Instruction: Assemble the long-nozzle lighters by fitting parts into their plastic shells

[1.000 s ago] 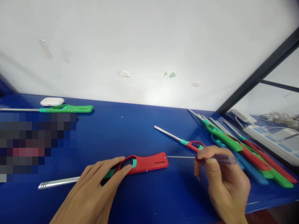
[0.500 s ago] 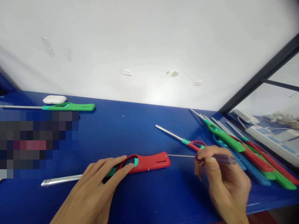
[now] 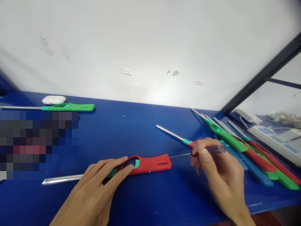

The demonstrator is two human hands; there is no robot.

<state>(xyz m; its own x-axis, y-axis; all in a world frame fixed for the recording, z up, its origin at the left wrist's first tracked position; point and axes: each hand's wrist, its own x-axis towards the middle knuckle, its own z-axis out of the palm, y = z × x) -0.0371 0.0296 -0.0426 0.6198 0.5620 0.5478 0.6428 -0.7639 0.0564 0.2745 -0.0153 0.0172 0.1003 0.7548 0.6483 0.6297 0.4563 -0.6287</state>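
Note:
A red long-nozzle lighter (image 3: 150, 164) lies on the blue table (image 3: 131, 131), its metal tube pointing left. My left hand (image 3: 94, 194) rests flat on its trigger end, fingers stretched over the teal trigger, pinning it down. My right hand (image 3: 218, 175) pinches a small screwdriver (image 3: 188, 154) with a clear purple handle. Its thin shaft points left and its tip touches the right end of the red lighter. Behind my right hand lies a second red lighter (image 3: 174, 136), partly hidden by my fingers.
A heap of several green, red and blue lighters (image 3: 244, 149) lies at the right. A single green lighter (image 3: 68, 107) and a white earbud case (image 3: 53, 99) sit at the far left by the white wall. A blurred patch covers the left. The table's front edge runs under my right wrist.
My right hand has shifted slightly left and tilted, bringing the screwdriver tip closer against the end of the red lighter. My left hand stays put.

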